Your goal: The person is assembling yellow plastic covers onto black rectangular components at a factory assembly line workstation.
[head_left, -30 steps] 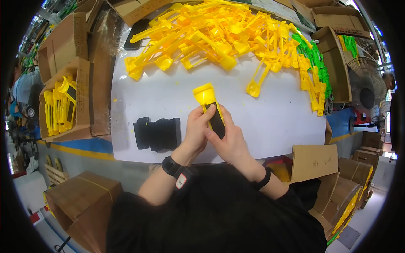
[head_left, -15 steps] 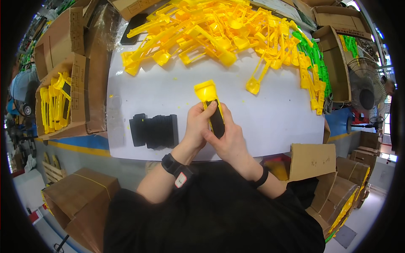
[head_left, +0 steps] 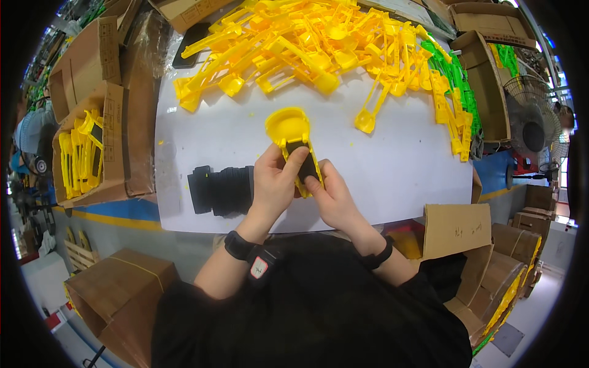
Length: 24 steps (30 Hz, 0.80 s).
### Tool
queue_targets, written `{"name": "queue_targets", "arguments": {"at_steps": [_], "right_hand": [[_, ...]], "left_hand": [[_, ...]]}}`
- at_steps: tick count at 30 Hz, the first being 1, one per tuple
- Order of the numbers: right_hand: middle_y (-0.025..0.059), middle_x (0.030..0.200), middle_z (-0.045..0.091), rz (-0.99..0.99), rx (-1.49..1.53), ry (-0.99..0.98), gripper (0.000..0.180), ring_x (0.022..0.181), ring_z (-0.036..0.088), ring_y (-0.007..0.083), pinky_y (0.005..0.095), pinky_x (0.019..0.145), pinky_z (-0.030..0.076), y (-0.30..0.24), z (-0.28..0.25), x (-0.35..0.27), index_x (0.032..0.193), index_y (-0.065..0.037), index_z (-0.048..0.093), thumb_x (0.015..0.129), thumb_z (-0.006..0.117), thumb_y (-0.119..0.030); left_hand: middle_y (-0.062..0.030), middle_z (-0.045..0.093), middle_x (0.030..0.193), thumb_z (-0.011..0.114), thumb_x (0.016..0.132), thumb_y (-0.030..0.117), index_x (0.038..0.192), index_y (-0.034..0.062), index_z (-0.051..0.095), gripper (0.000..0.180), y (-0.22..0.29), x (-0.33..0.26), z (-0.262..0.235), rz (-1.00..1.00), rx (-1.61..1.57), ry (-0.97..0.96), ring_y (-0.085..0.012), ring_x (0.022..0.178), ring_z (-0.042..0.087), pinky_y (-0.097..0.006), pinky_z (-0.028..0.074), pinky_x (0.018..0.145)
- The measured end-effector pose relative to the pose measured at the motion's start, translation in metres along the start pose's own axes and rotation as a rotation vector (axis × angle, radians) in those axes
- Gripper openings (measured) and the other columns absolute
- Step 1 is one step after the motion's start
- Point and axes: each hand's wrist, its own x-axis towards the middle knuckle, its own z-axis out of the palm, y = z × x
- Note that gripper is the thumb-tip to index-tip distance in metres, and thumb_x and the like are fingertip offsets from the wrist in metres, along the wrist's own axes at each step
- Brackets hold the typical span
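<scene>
A yellow plastic part (head_left: 287, 126) with a cupped, scoop-like head and a long handle is held over the white table, head pointing away from me. A black strip (head_left: 300, 164) lies along its handle. My left hand (head_left: 272, 185) is closed round the handle just below the head, thumb pressing on the strip. My right hand (head_left: 338, 199) grips the lower handle, its thumb against the strip's near end; the curled fingers are partly hidden. Beside my left hand is a stack of black strips (head_left: 221, 191).
A large heap of yellow parts (head_left: 307, 55) covers the table's far side, with green parts (head_left: 463, 92) at its right. An open carton (head_left: 113, 141) at left holds yellow parts with black strips. More cartons (head_left: 457, 230) stand at near right. A fan (head_left: 532, 126) is at far right.
The yellow part has tipped so its cupped head shows more fully and sits further left. My thumbs have moved apart along the strip, the right one now at its near end.
</scene>
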Motion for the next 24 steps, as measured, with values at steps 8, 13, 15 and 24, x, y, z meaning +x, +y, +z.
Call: {"name": "queue_targets", "arguments": {"at_steps": [8,13,15,24], "right_hand": [[0.0083,0.081,0.061,-0.009,-0.091,0.132,0.011,0.070,0.059,0.0117,0.0257,0.067,0.049,-0.009,0.012,-0.002,0.103,-0.001,0.040,0.101,0.047,-0.009],[0.0113,0.079,0.064,-0.015,-0.066,0.171,0.014,0.064,0.059,0.0127,0.0276,0.061,0.050,0.000,0.015,-0.002,0.101,-0.001,0.036,0.099,0.048,-0.008],[0.0111,0.078,0.064,-0.017,-0.047,0.174,0.014,0.064,0.059,0.0125,0.0276,0.061,0.050,0.001,0.016,-0.001,0.101,-0.001,0.036,0.099,0.048,-0.008],[0.0104,0.076,0.061,-0.081,0.033,0.176,0.013,0.064,0.058,0.0129,0.0280,0.060,0.049,0.016,0.014,-0.002,0.098,-0.002,0.035,0.098,0.048,-0.007]], "left_hand": [[-0.0003,0.057,0.072,0.055,0.099,0.038,0.097,0.0050,0.059,0.033,0.013,-0.010,0.011,-0.371,-0.317,0.101,-0.0060,0.052,0.051,-0.021,0.037,0.040],[-0.0001,0.056,0.071,0.055,0.098,0.041,0.095,0.0056,0.058,0.035,0.014,-0.012,0.015,-0.343,-0.275,0.140,-0.0056,0.050,0.048,-0.021,0.035,0.039],[-0.0001,0.056,0.071,0.054,0.098,0.041,0.094,0.0056,0.057,0.035,0.014,-0.013,0.012,-0.342,-0.259,0.106,-0.0057,0.049,0.048,-0.021,0.035,0.039],[-0.0010,0.057,0.074,0.055,0.098,0.043,0.097,0.0066,0.056,0.037,0.011,-0.011,0.009,-0.354,-0.304,0.014,-0.0065,0.051,0.049,-0.020,0.035,0.041]]}}
